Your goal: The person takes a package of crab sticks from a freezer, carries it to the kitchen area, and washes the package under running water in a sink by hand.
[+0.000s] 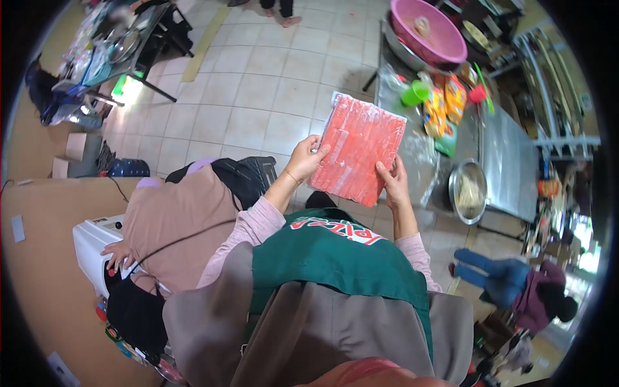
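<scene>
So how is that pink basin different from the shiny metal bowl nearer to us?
The pink basin is a solid bright colour, while the metal bowl is silvery and reflective. The basin looks clearly larger than the bowl. The basin has a small pale item inside, whereas the bowl holds a pale mass; I can't tell what either is. Both are round, wide and open-topped.

pale tiled floor (248, 97), tan wall (58, 258), metal-topped table (509, 161) and bright window light at the right
</scene>
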Motion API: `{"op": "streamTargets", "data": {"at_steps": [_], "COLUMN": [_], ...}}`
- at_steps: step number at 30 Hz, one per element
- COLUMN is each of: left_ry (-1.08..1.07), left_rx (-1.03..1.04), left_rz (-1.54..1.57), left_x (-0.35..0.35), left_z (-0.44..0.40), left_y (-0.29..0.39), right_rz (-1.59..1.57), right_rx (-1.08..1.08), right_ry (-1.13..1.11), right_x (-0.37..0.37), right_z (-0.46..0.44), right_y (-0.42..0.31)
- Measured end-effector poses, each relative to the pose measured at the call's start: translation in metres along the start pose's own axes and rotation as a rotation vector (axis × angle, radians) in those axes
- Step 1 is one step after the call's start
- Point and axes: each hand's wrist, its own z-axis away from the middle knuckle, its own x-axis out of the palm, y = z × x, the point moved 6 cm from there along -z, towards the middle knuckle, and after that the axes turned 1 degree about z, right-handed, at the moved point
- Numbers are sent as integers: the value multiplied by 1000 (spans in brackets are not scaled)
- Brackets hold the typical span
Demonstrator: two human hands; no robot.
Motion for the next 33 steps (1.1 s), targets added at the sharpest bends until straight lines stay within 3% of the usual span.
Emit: {"op": "streamTargets", "data": {"at_steps": [2, 8, 12, 14, 17, 20, 22, 23, 26, 33], "left_ry": [3, 243, 367, 416, 551, 445, 388, 322, 338, 569], "left_rx": [-185, -118, -142, -299, -378, -245, -60, -7, 11, 127], "left_rz": [42, 64, 267, 191, 147, -54, 17, 56, -58, 150], "left_x": [-18, -103, -170, -212, -259, -308, -342, -355, -401, -523], "left_z": [-28, -93, -131, -159, -200, -256, -281, -295, -325, -337], "left_y": [2, -16, -27, -45, 4, 38, 76, 92, 131, 145], "right_rz": [55, 105, 139, 131, 207, 199, 192, 117, 16, 145], "right_rx": [-52, -32, 48, 92, 106, 83, 290, 244, 202, 154], "right_ry": [-76, -281, -383, -435, -429, -455, -464, -493, -585, -859], "right_x": [20, 97, 171, 208, 257, 298, 341, 359, 416, 580], "right_z": [-44, -156, -212, -243, -305, -364, -396, -416, -467, -531], "right_y": [-12, -6, -12, -5, 2, -4, -23, -29, -49, -62]}}
